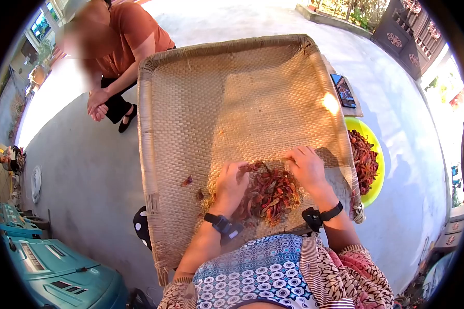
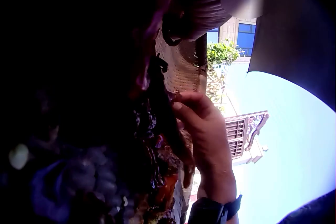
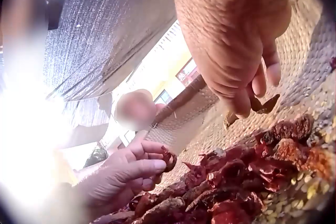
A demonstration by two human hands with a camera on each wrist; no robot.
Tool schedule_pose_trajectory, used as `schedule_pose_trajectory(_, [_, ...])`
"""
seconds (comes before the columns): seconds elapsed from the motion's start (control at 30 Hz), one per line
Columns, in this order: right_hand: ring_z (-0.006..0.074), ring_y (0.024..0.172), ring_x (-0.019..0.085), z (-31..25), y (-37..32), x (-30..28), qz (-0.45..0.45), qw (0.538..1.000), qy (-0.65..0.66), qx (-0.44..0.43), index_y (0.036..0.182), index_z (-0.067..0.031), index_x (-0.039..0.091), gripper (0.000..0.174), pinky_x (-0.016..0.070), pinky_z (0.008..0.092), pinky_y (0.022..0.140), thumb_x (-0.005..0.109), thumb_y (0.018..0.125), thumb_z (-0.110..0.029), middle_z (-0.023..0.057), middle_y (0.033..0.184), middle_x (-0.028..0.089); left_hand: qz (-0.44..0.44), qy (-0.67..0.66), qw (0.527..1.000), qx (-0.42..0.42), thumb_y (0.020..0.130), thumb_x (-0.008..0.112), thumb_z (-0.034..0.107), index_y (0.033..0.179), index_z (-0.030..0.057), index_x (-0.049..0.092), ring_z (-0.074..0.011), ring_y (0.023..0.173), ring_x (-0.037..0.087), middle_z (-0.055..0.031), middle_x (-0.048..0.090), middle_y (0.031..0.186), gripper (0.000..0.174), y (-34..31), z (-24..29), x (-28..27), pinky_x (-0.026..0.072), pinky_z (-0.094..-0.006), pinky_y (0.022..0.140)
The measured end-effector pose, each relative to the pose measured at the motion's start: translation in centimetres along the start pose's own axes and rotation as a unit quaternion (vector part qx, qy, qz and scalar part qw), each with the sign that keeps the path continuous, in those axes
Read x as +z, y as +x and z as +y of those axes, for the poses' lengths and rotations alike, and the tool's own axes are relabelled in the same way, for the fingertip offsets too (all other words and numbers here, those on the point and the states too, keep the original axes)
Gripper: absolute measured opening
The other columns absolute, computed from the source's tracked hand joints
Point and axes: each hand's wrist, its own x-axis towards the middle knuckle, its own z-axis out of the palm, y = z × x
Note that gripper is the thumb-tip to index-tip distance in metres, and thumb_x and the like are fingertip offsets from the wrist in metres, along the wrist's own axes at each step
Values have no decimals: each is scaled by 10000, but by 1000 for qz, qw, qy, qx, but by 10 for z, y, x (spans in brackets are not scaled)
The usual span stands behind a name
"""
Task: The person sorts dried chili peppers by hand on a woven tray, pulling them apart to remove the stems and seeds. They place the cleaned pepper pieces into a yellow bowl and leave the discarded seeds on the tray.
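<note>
A heap of dark red dried chili peppers [image 1: 273,193] with loose yellow seeds [image 3: 294,198] lies in a large woven tray [image 1: 185,103], at the side nearest me. My left hand [image 1: 231,188] is over the heap's left side; in the right wrist view it pinches a dried chili pepper [image 3: 169,159] between thumb and fingers. At the heap's right edge, my right hand [image 1: 307,167] has its fingers curled down. The right wrist view shows its fingertips pinching a brownish dried chili pepper [image 3: 265,104]. The left wrist view is mostly dark, with the right hand [image 2: 207,134] in it.
A yellow-green basin [image 1: 379,170] full of dried chili peppers stands by the tray's right side. A phone [image 1: 344,91] lies beyond it, beside the tray. Another person [image 1: 134,38] leans in at the far left, hands clasped. A teal vehicle [image 1: 67,273] stands at lower left.
</note>
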Motion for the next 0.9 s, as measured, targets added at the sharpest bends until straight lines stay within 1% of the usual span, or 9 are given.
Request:
schedule_pose_trajectory(0.2, [304,928,585,39,-5,-83,152,973,-143,101,1006,-108,657,177,481,416,821,663,829,-106,87,943,625,35,-30,998,-33,859,669,76,1115,33,613,-244,853,626,-121,590,1036,266,0,8,-5,533,-332,741])
schedule_pose_trajectory(0.3, [279,910,606,69,-7,-98,250,914,-278,160,1108,-52,637,270,494,380,831,674,854,-139,88,1015,655,60,-59,996,-37,836,681,30,1066,10,618,-168,770,578,-89,588,993,240,0,5,-3,497,-297,693])
schedule_pose_trajectory(0.4, [273,875,619,51,-9,-78,188,957,-86,206,1140,-64,626,315,508,383,814,680,855,-187,87,1027,654,100,-48,993,-41,821,686,7,1023,-1,613,-132,718,546,-76,576,979,215,-2,9,-3,477,-281,666])
schedule_pose_trajectory(0.47, [273,979,619,12,-8,-46,12,984,17,180,1152,-114,616,310,511,411,827,684,857,-181,96,1068,634,124,-50,990,-35,820,686,7,1010,-1,604,-132,708,537,-78,565,981,207,-3,13,-4,473,-277,660])
schedule_pose_trajectory(0.53, [296,963,612,-20,-5,-9,-44,995,0,86,1126,-138,625,309,515,421,802,708,832,-183,92,1045,621,148,-74,986,-19,820,684,7,1001,0,595,-131,700,528,-78,554,981,202,-2,14,-4,470,-273,656])
schedule_pose_trajectory(0.6, [318,937,602,-43,2,14,-42,999,-22,-1,1084,-138,633,287,513,434,774,711,808,-155,85,977,600,145,-46,988,-40,821,678,5,997,2,589,-128,699,525,-74,546,971,198,0,7,-5,469,-273,653])
schedule_pose_trajectory(0.7, [324,958,605,-58,12,34,-78,997,-7,-9,1068,-125,636,283,511,419,763,726,801,-154,86,998,609,143,-54,986,-62,823,671,4,994,4,584,-121,700,524,-66,543,962,192,2,1,-5,469,-271,652])
schedule_pose_trajectory(0.8, [323,913,596,-54,12,53,-72,996,29,-45,1035,-141,630,248,504,442,726,686,794,-128,86,918,574,151,-65,985,-57,826,667,6,992,5,583,-114,703,527,-58,550,955,185,3,-4,-4,470,-267,653])
schedule_pose_trajectory(0.9, [310,888,619,-53,12,48,-68,995,73,-17,1025,-133,628,220,508,424,724,681,811,-127,84,935,604,154,-67,985,-48,829,663,5,996,7,587,-111,706,532,-56,562,956,183,2,-5,-5,472,-263,657])
